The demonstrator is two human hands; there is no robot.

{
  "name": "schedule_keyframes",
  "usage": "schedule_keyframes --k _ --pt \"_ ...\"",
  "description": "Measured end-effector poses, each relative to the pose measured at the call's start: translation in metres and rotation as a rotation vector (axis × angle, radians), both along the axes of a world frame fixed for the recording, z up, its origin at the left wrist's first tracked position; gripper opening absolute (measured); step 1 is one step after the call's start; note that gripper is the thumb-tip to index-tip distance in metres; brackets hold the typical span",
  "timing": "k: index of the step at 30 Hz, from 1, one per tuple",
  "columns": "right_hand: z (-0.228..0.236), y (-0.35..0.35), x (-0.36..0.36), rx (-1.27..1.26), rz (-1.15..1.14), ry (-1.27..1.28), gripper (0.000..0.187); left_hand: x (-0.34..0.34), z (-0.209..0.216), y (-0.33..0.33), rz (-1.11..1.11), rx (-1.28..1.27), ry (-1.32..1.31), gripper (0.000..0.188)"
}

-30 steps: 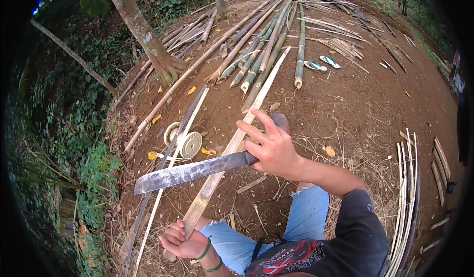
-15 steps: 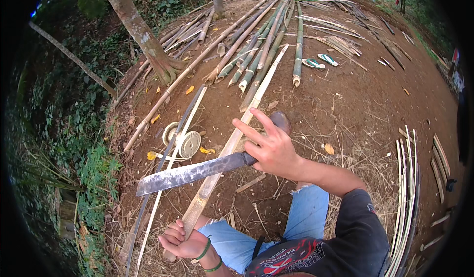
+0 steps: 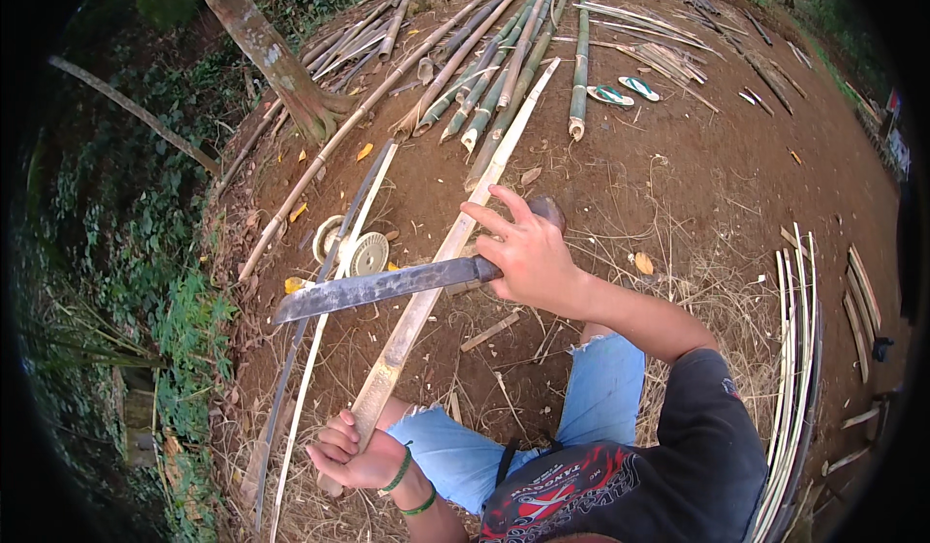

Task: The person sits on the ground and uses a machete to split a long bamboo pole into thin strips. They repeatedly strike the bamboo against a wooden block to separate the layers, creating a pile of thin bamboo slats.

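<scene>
My right hand (image 3: 538, 260) is closed round the dark handle of a machete (image 3: 368, 292), with its index and middle fingers reaching out toward a long split bamboo strip (image 3: 389, 361). The machete's broad, worn blade points left and crosses over the strip. The lower end of the strip rests in my left hand (image 3: 356, 454), its fingers curled about it near my knee. From there the strip slants up and away to the right, pale inner face showing. Part of the machete's handle is hidden behind my right hand.
Two round woven pieces (image 3: 368, 254) lie left of the strip, beside long thin slats (image 3: 325, 320). Green bamboo poles (image 3: 579, 68) are piled ahead near a tree trunk (image 3: 281, 68). Sandals (image 3: 610, 95) sit beyond; more slats (image 3: 796, 359) lie at right.
The machete blade has turned slightly, its tip now higher relative to my hands. Both hands keep their hold, and the whole view has shifted a little.
</scene>
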State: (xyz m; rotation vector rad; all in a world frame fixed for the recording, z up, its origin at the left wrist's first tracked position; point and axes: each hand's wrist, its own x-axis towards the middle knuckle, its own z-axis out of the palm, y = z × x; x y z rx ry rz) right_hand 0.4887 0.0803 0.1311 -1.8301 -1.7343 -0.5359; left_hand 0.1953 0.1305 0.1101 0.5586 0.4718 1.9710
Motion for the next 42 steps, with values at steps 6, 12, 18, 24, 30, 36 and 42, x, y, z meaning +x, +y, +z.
schedule_keyframes --k 6,12,18,24,30,36,42 --pt "-0.03 0.013 0.016 -0.369 0.101 0.683 0.02 0.0 0.0 0.001 -0.002 -0.013 0.007 0.049" --pt "-0.083 0.025 0.019 -0.51 0.337 1.775 0.034 -0.001 0.003 0.003 -0.029 0.002 -0.037 0.047" --pt "-0.122 0.022 0.019 -0.366 0.112 1.906 0.049 -0.008 0.003 0.012 -0.041 0.016 -0.013 0.045" --pt "-0.143 0.014 0.008 -0.291 -0.019 1.7 0.057 -0.006 0.001 0.02 -0.017 -0.028 -0.034 0.044" --pt "-0.143 0.019 0.001 -0.218 -0.071 1.551 0.052 -0.008 0.004 0.02 -0.114 0.142 0.02 0.029" --pt "-0.14 0.018 0.0 -0.003 0.009 1.696 0.043 -0.003 0.028 0.019 -0.278 0.432 0.135 0.017" --pt "-0.104 0.007 -0.006 0.103 0.104 1.677 0.04 0.0 0.031 0.044 0.142 0.516 0.542 0.034"
